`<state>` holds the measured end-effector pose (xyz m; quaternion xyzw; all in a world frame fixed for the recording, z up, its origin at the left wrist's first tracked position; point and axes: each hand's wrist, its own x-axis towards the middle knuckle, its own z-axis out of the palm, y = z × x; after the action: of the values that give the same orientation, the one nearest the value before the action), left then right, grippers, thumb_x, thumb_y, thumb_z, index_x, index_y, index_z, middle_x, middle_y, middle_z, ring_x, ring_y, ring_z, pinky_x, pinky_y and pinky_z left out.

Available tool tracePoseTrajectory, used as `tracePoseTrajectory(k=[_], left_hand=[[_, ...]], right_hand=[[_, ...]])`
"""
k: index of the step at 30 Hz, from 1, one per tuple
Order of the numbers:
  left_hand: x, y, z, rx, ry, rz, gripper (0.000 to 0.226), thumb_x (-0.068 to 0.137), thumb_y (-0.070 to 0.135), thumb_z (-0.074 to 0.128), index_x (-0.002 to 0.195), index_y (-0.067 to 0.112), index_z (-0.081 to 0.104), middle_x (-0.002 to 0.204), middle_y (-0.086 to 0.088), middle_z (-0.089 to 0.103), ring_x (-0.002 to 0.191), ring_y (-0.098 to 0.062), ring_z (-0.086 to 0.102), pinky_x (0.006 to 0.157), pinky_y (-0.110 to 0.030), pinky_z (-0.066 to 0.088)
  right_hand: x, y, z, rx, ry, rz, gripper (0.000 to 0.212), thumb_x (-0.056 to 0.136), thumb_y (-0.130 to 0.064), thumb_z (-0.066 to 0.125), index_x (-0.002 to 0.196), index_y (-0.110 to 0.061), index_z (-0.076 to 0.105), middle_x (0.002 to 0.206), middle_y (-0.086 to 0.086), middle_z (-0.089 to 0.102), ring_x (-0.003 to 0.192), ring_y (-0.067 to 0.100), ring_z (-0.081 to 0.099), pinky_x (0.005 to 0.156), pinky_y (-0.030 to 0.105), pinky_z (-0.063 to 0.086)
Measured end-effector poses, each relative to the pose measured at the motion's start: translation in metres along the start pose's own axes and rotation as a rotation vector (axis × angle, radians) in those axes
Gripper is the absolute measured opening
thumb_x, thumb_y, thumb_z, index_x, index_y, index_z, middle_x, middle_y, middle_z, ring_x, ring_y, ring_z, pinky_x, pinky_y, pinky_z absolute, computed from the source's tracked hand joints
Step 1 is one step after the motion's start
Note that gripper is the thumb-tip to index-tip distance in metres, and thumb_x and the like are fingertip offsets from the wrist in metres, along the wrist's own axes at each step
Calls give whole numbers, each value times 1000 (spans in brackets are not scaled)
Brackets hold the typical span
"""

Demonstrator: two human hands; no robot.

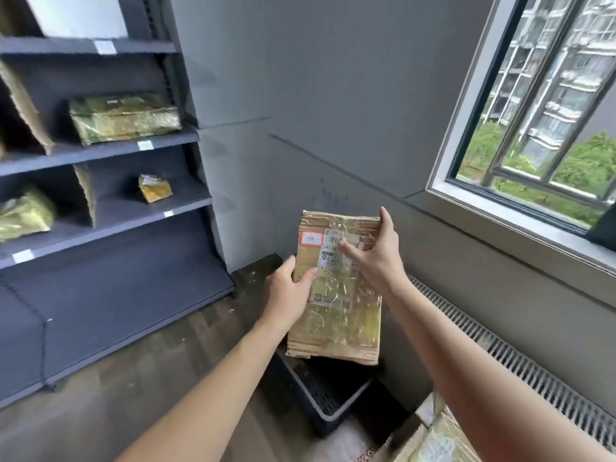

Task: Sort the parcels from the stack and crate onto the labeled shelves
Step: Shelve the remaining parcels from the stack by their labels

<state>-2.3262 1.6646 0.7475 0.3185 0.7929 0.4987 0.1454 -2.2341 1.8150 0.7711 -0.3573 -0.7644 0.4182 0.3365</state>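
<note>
Two bare forearms, the left forearm (213, 388) and the right forearm (466, 358), reach in from the bottom edge of the frame, uncovered as far as they show. The left hand (286, 291) and the right hand (376, 258), near the centre, are bare as well. A plain nail shows on the left thumb.

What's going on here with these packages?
A person is holding a taped cardboard parcel up in both hands: the left hand grips its side edge, the right hand its top corner, label facing them. A dark crate sits on the floor below. Other parcels lie on the grey shelves to the left.
</note>
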Motion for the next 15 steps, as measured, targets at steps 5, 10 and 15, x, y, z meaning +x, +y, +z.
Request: tracePoseTrajectory(k=[5,10,15], left_hand=[[-26,-11,-40,-15,174,-134,30,94,38,57,121,26,63,109,13,70,102,-10,65,90,-33,53],[-63,-14,-78,12,338,-224,25,98,29,53,121,25,64,106,11,70,96,-12,65,80,-28,51],[-102,-21,-111,70,480,-316,23,99,31,49,117,31,63,105,15,68,96,-11,63,81,-31,52]], right_hand=[[-8,-33,43,47,-166,-82,113,72,-33,86,155,-19,12,139,10,40,128,17,44,107,25,35],[-35,-65,80,101,-317,-164,112,73,-33,85,155,-25,10,140,6,39,109,5,43,101,24,36],[-67,-94,110,125,-460,-226,111,74,-37,83,155,-26,8,143,4,38,112,8,45,95,25,36]])
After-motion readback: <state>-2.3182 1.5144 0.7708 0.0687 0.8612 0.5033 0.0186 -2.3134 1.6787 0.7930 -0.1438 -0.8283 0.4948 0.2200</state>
